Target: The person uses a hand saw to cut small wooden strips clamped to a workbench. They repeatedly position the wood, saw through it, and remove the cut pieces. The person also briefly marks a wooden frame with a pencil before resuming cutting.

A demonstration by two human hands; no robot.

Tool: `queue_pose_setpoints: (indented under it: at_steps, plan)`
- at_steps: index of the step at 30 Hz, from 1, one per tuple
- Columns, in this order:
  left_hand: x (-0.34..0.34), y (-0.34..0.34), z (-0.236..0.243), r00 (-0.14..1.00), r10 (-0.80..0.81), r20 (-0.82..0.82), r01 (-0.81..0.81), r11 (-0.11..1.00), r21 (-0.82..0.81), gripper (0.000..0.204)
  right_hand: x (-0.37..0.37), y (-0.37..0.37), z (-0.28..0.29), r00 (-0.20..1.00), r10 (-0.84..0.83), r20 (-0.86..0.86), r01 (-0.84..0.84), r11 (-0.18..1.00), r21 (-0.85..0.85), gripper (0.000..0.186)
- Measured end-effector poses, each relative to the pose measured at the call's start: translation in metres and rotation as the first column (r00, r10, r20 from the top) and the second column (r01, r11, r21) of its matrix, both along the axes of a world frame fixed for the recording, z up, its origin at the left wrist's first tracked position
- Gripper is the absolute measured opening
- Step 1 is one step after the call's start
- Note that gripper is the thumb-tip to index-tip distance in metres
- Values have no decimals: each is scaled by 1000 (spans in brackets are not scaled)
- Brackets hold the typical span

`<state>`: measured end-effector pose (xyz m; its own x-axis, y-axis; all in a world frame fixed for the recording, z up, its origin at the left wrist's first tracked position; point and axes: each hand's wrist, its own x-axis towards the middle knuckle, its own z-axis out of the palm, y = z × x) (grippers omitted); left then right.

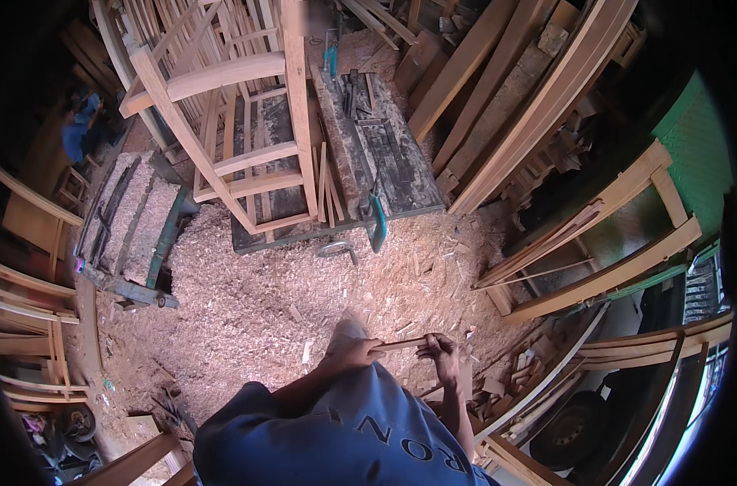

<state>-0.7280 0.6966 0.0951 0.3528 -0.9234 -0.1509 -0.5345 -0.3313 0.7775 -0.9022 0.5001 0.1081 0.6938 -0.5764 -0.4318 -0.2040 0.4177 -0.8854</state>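
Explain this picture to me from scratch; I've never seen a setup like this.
No robot here: a person works with two bare hands. The single view comes from a wide fisheye camera on their head, looking down, so straight edges bend toward the rim. The blue shirt below is the wearer's own. The left hand and right hand hold a wood strip between them. Beyond them lie shavings and a dark bench; a wooden frame appears to rest on it.

Shavings-strewn floor (239,324); green panel (702,134) at right.
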Motion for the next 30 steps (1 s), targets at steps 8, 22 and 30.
queue_pose_setpoints:
  at_steps: [8, 22, 30]
  plan:
    - [100, -32, 0, 947, 194, -258, -158, 975, 154, 47, 125, -67, -17, 932, 352, -88, -353, 936, 10, 45]
    - [86, 62, -151, 705, 673, -225, -517, 704, 487, 22, 353, -280, -39, 850, 493, -185, -525, 773, -357, 32]
    - [30, -44, -160, -528, 789, -313, -751, -261, 607, 52, 621, -375, -58, 817, 475, -326, -490, 275, -827, 25]
